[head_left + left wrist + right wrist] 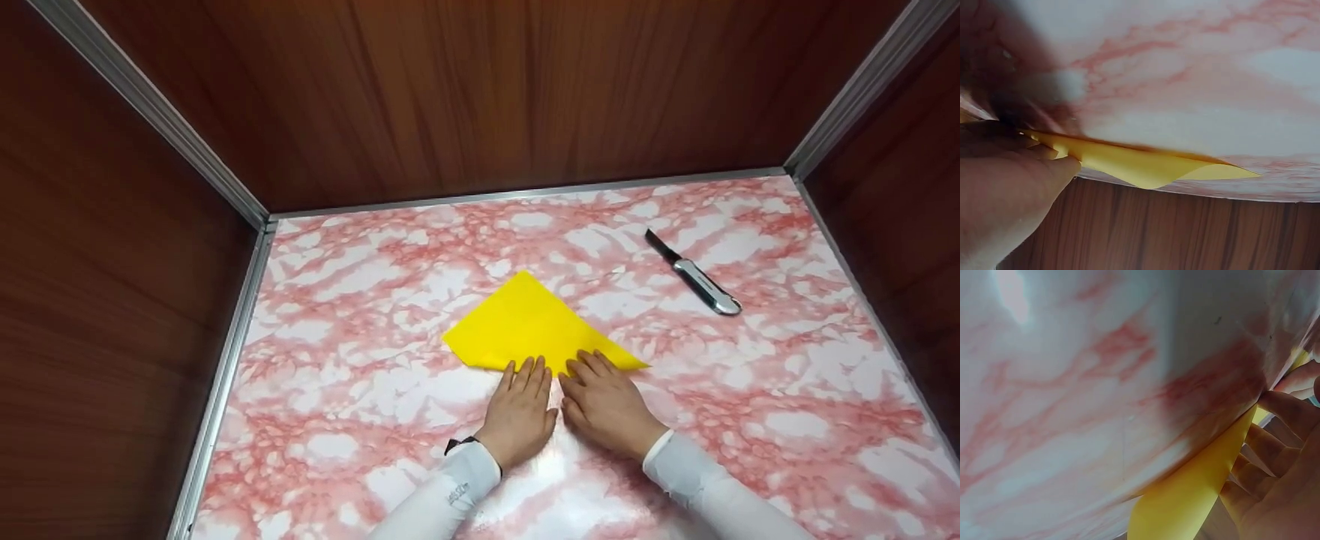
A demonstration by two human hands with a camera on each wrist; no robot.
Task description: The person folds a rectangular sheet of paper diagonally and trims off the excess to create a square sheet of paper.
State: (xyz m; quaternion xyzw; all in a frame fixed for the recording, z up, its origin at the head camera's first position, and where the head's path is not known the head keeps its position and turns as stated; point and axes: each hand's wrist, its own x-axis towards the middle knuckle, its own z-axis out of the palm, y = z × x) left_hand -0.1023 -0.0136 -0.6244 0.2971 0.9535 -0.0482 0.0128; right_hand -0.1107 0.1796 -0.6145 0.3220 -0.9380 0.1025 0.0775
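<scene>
A folded sheet of yellow paper [525, 322] lies on the table, roughly a triangle with its peak pointing away from me. My left hand [519, 412] rests palm down, its straight fingers pressing on the near folded edge. Beside it, my right hand [609, 405] presses the same edge with extended fingers, just right of the middle. In the left wrist view the paper's edge [1151, 166] bows up off the table beyond the fingertips. The right wrist view shows the paper [1179, 500] under the fingers of that hand.
A utility knife [697, 277] with its dark blade out lies at the back right, its blade pointing to the back left. The red-and-white marbled table [337, 405] is bounded by wooden panels [487, 97] with metal edging at the back and both sides.
</scene>
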